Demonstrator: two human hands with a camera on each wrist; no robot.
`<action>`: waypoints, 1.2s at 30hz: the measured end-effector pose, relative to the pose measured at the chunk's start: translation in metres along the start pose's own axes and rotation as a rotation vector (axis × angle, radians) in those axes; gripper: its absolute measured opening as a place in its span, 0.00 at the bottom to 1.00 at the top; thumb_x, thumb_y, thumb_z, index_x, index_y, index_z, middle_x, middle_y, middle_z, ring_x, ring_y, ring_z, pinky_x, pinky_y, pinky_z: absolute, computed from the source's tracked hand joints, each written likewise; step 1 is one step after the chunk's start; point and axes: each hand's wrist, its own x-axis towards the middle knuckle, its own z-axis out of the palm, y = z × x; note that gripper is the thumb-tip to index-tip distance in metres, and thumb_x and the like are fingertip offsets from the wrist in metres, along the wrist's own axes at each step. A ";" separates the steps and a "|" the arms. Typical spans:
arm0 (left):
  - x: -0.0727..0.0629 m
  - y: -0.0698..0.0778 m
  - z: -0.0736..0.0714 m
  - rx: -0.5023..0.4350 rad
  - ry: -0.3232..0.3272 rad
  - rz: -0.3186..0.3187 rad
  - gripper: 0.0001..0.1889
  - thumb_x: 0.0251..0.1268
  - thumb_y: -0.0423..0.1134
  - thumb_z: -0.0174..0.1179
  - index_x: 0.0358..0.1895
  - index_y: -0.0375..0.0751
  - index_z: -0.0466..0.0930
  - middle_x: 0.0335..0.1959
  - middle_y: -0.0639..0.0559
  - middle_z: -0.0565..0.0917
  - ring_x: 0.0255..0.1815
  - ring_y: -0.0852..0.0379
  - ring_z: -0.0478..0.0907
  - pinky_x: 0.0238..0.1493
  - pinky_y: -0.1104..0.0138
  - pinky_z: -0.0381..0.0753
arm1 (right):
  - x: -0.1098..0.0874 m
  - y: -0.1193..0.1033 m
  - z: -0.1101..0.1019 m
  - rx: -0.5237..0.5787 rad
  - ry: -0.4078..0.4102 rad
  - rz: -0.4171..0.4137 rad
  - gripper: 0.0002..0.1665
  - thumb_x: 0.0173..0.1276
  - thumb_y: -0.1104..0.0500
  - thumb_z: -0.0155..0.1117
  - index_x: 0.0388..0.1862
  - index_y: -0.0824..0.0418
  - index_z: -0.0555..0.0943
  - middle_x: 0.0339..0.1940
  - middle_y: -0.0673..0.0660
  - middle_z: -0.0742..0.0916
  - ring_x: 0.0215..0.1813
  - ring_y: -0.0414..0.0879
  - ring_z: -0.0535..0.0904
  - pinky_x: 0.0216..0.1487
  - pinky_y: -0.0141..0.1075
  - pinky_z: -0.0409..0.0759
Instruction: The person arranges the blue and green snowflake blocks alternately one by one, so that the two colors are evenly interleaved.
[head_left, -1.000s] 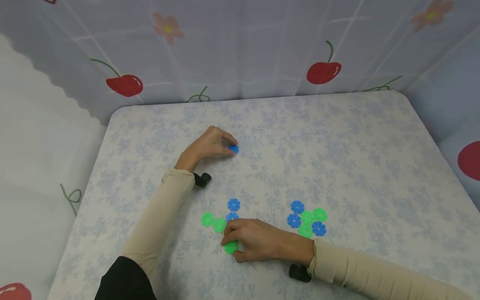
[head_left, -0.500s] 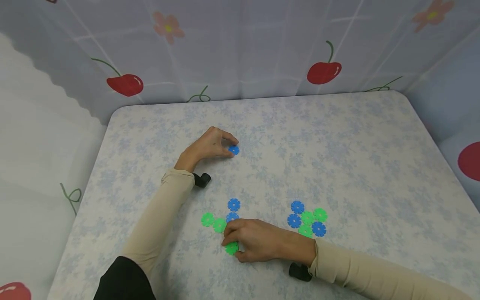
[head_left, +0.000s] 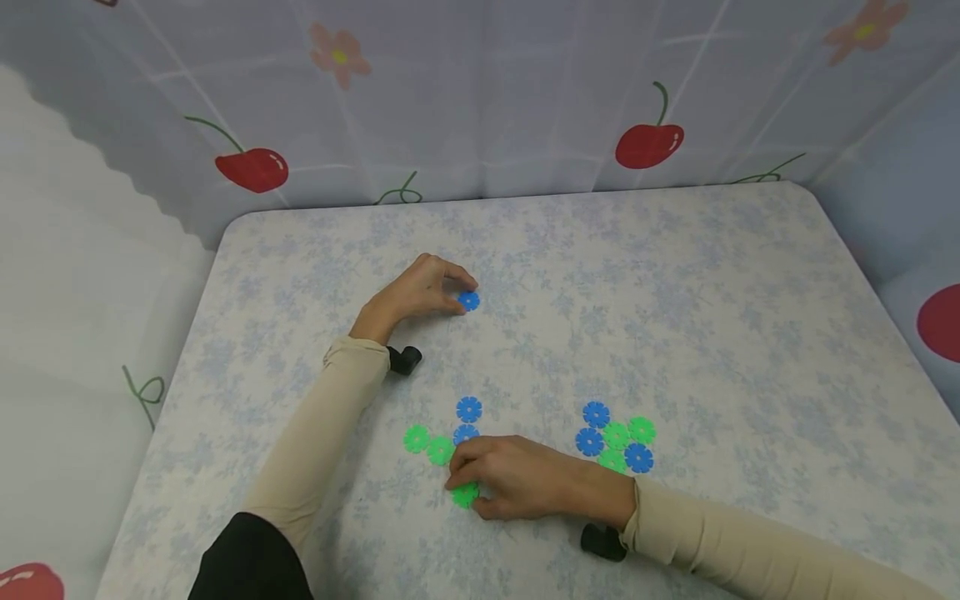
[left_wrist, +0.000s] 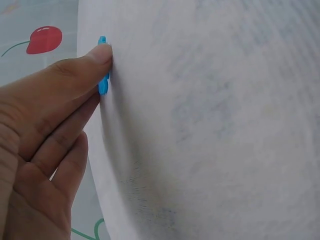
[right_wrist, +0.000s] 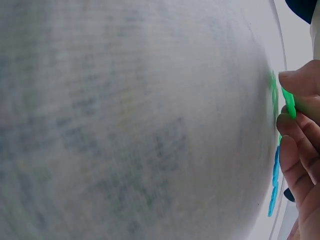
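Note:
Toward the back left of the table, my left hand [head_left: 422,287] pinches a blue notched plastic disc [head_left: 469,301] by its edges. The left wrist view shows the thumb and fingers on this blue disc [left_wrist: 103,86], which is edge-on at the cloth. Near the front, my right hand [head_left: 525,477] pinches a green notched disc [head_left: 465,497] between thumb and fingers. In the right wrist view the held green disc [right_wrist: 289,102] is tilted, close to other discs. Two green discs [head_left: 440,451] and two blue discs [head_left: 469,409] lie just beyond the right fingers; the hand partly covers one blue disc.
Right of centre lies a cluster of blue discs [head_left: 588,442] and green discs [head_left: 641,430], partly beside the right forearm. A pale floral cloth covers the table [head_left: 712,333]. A cherry-print curtain [head_left: 480,100] hangs behind its far edge. Black wrist cameras [head_left: 406,361] sit at both cuffs.
Both hands stay almost still and keep their discs. The right hand and its green disc shift very slightly. The lying discs keep their arrangement.

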 end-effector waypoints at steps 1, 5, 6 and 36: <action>0.000 0.000 0.000 0.008 0.000 -0.001 0.19 0.51 0.31 0.76 0.50 0.39 0.87 0.50 0.49 0.86 0.58 0.52 0.79 0.62 0.61 0.75 | 0.000 0.001 0.000 -0.002 0.006 -0.005 0.19 0.66 0.60 0.69 0.56 0.56 0.84 0.53 0.47 0.81 0.54 0.33 0.76 0.52 0.21 0.74; 0.001 -0.001 0.000 0.032 0.003 -0.006 0.19 0.50 0.31 0.76 0.49 0.39 0.87 0.49 0.50 0.87 0.58 0.53 0.79 0.62 0.62 0.74 | -0.001 0.003 -0.006 0.014 0.035 0.011 0.19 0.68 0.59 0.67 0.58 0.56 0.83 0.54 0.46 0.80 0.55 0.33 0.76 0.53 0.22 0.74; 0.001 -0.001 -0.001 0.034 0.003 -0.007 0.19 0.50 0.31 0.76 0.49 0.39 0.87 0.49 0.49 0.87 0.58 0.53 0.79 0.62 0.61 0.75 | -0.001 0.004 -0.008 0.019 0.050 0.017 0.19 0.68 0.58 0.67 0.58 0.56 0.83 0.54 0.46 0.80 0.55 0.34 0.76 0.53 0.23 0.75; 0.002 0.006 0.002 0.057 0.005 0.003 0.19 0.52 0.28 0.74 0.50 0.34 0.86 0.48 0.46 0.87 0.55 0.51 0.81 0.58 0.62 0.77 | 0.026 0.079 -0.074 0.005 0.450 0.295 0.18 0.63 0.65 0.70 0.52 0.66 0.85 0.49 0.57 0.83 0.37 0.45 0.80 0.38 0.35 0.80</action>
